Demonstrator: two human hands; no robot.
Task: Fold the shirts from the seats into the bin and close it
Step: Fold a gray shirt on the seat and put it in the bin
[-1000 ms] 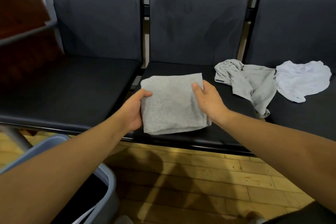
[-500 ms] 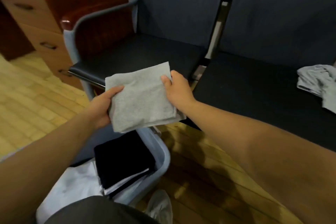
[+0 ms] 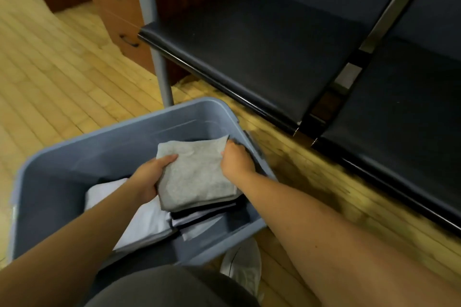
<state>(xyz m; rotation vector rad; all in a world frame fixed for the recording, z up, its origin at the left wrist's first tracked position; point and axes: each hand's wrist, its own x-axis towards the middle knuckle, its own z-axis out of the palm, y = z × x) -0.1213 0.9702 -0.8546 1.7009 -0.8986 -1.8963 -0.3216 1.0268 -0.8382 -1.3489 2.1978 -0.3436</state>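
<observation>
Folded grey shirt (image 3: 197,174) is down inside the blue-grey bin (image 3: 119,137), over a stack of black folded clothes (image 3: 207,209), with white folded clothes (image 3: 144,219) beside it. My left hand (image 3: 149,179) grips its left edge, thumb on top; my right hand (image 3: 235,159) pinches its far right corner. The bin stands on the wooden floor (image 3: 62,70) by the black seats (image 3: 262,40).

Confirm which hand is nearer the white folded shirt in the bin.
Left. The left hand grips the gray shirt's edge just above the white shirt; the right hand holds its far edge, by the right wall of the bin.
</observation>
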